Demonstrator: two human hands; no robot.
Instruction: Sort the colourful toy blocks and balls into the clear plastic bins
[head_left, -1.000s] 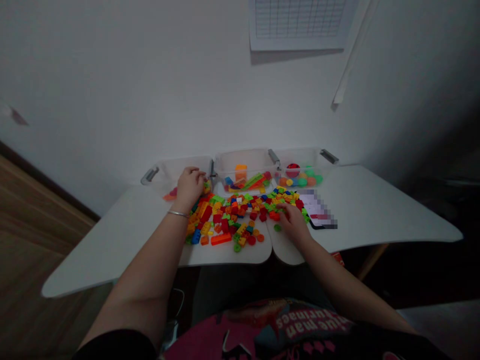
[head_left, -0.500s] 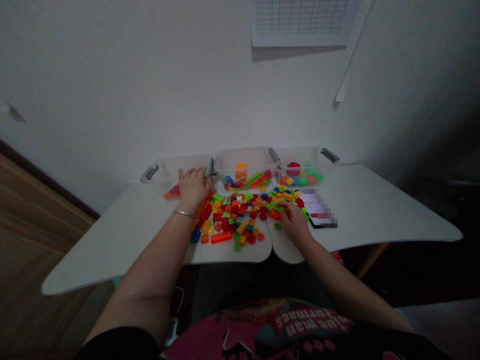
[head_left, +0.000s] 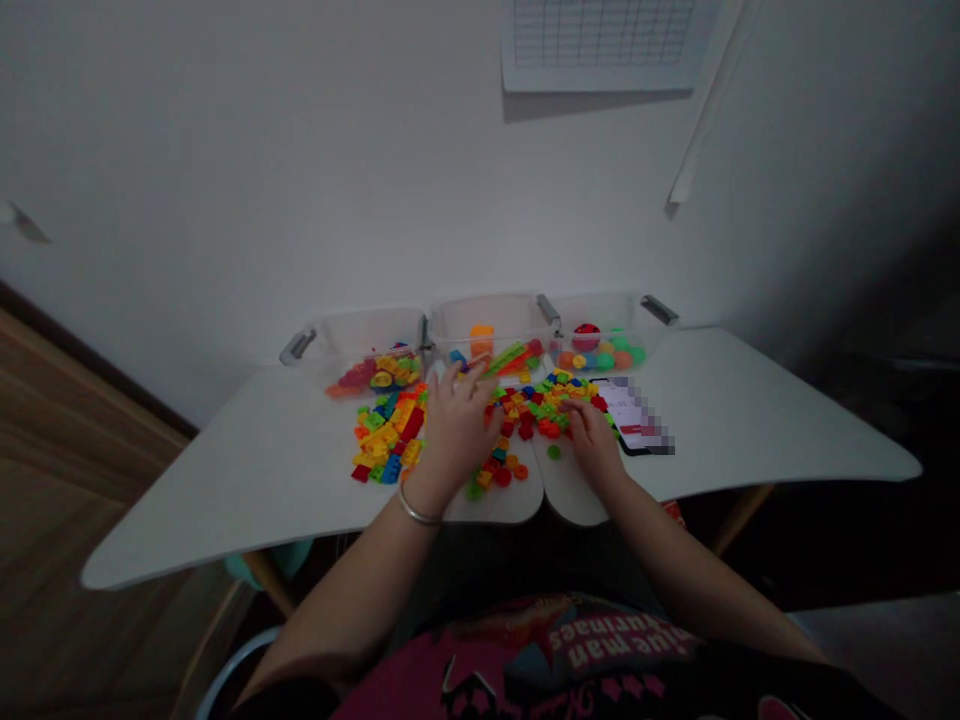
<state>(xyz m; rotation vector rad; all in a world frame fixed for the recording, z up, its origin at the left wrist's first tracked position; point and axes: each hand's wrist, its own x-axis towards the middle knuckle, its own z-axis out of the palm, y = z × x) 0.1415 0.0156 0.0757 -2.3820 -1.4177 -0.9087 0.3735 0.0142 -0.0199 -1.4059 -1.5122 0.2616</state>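
My left hand (head_left: 461,420) hovers over the middle of a heap of small plastic building bricks (head_left: 405,420), fingers spread, with no piece visible in it. It covers part of the heap. My right hand (head_left: 594,435) is at the heap's right end, its fingertips at green and yellow bricks (head_left: 551,405); thumb and forefinger look slightly apart. Just left of that wrist lies a round green piece (head_left: 553,453). Behind the heap, a clear left bin (head_left: 352,330) contains red and yellow pieces (head_left: 386,372).
A middle clear bin (head_left: 491,310) has long bricks and an orange block. The right clear bin (head_left: 600,305) contains coloured balls (head_left: 606,358). A phone (head_left: 634,415) lies right of the heap on the white table (head_left: 765,410). The wall stands close behind.
My left hand has moved right and nearer to me, from the left bin to over the heap. More yellow pieces now show in that bin. My right hand has barely shifted.
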